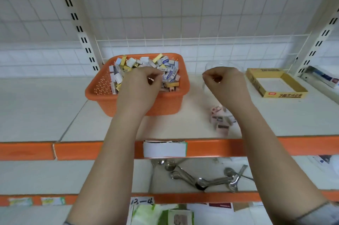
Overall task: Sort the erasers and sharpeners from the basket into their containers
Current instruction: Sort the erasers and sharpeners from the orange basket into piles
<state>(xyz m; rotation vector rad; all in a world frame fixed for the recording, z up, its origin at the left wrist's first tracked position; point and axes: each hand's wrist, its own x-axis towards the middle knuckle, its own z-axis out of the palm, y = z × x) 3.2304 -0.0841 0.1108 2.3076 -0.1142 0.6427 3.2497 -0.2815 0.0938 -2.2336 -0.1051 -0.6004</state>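
Note:
An orange basket (102, 85) on the shelf holds several boxed erasers (169, 73) and a pink sharpener (171, 89). My left hand (141, 83) is inside the basket, its fingers curled and pinching a small pinkish piece that is mostly hidden. My right hand (226, 81) hovers over a clear container (222, 64), fingers curled round a small piece that barely shows. Several pink sharpeners (220, 120) lie in the bottom of that container. A yellow cardboard box (256, 85) with a white floor stands to the right.
The shelf has an orange front edge (73, 149) with a white label (164, 148). A wire grid backs the shelf. Metal spoons (201, 180) lie on the shelf below. White packages (324, 76) sit at the far right.

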